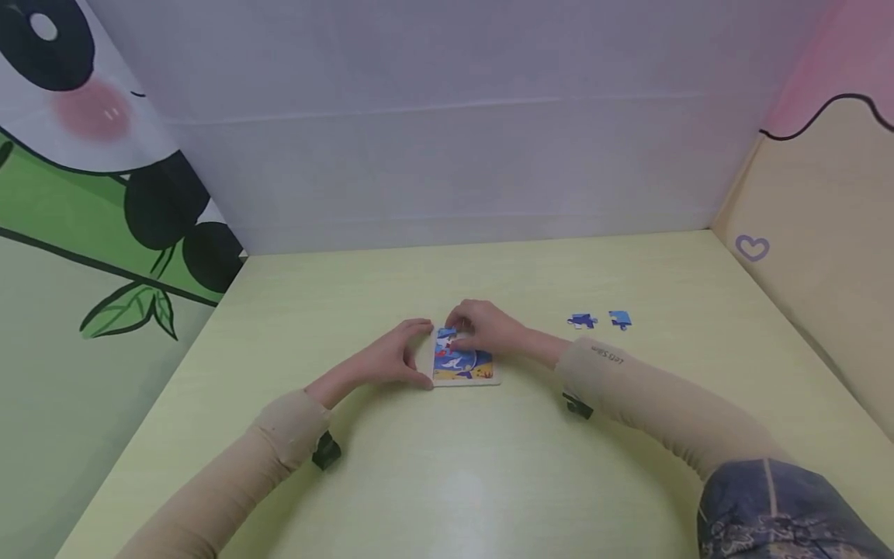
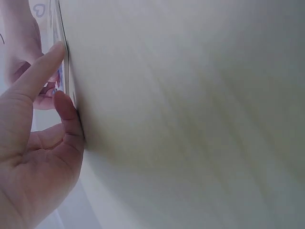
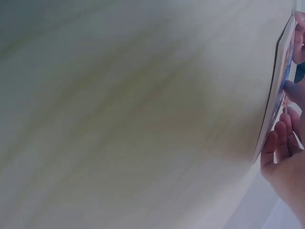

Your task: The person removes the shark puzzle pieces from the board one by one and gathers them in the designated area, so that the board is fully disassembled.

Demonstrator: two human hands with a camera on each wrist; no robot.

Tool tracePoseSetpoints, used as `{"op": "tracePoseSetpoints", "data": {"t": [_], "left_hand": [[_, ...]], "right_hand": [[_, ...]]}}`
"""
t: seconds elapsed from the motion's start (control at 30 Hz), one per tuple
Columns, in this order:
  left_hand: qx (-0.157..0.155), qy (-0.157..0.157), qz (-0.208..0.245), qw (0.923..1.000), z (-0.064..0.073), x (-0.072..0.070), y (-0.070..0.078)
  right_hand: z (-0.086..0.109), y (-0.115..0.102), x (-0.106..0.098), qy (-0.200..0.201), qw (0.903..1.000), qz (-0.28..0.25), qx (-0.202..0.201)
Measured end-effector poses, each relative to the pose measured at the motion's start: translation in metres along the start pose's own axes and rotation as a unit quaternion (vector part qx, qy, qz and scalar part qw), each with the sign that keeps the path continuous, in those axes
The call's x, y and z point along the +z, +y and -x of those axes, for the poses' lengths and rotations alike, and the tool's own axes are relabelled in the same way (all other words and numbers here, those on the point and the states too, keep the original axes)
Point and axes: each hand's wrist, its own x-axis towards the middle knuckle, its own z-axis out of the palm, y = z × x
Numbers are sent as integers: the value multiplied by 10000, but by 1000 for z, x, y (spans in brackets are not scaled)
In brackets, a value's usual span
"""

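A small jigsaw puzzle board [image 1: 464,363] with a light rim and a colourful blue and yellow picture lies flat on the table. My left hand [image 1: 388,355] holds its left side, thumb at the near corner and fingers at the far one. Over the board's upper right part, my right hand [image 1: 492,329] pinches what looks like a puzzle piece [image 3: 286,109] between thumb and fingers; the hand hides most of it. Two loose blue puzzle pieces, one darker [image 1: 583,320] and one lighter [image 1: 619,318], lie to the right, beyond the right forearm.
The pale table [image 1: 447,473] extends around the board. A grey-white wall panel [image 1: 475,171] stands behind it, with a cartoon-printed panel [image 1: 105,202] on the left and a beige one [image 1: 824,256] on the right. Small dark cameras hang below both wrists.
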Motion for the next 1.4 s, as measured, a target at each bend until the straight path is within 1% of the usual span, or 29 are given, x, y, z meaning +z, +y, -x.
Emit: {"op": "tracePoseSetpoints", "data": {"t": [0.23, 0.33, 0.47, 0.57, 0.77, 0.97, 1.17, 1.3, 1.4], "left_hand": [[-42, -4, 117, 9999, 3, -2, 3], [-56, 17, 167, 9998, 3, -1, 3], [-94, 37, 192, 9998, 3, -1, 4], [-130, 45, 175, 9998, 3, -1, 4], [-194, 25, 120, 9997, 2, -1, 5], [-246, 12, 27, 9997, 2, -1, 6], [-200, 17, 44, 9998, 3, 0, 6], [-189, 18, 42, 9998, 2, 0, 5], [-184, 16, 49, 9998, 2, 0, 5]], "right_hand": [[4, -1, -1, 184, 9994, -270, 123], [6, 1, -2, 264, 9991, -334, 85], [9, 4, -5, 237, 9989, -388, 65], [11, 6, -9, 182, 9987, -441, 165], [18, 13, -16, 211, 9991, -299, 218], [30, 24, -23, 253, 9984, -297, 405], [41, 36, -32, 344, 9980, -308, 427], [48, 43, -40, 432, 9979, -197, 430], [53, 49, -45, 453, 9976, -95, 508]]}}
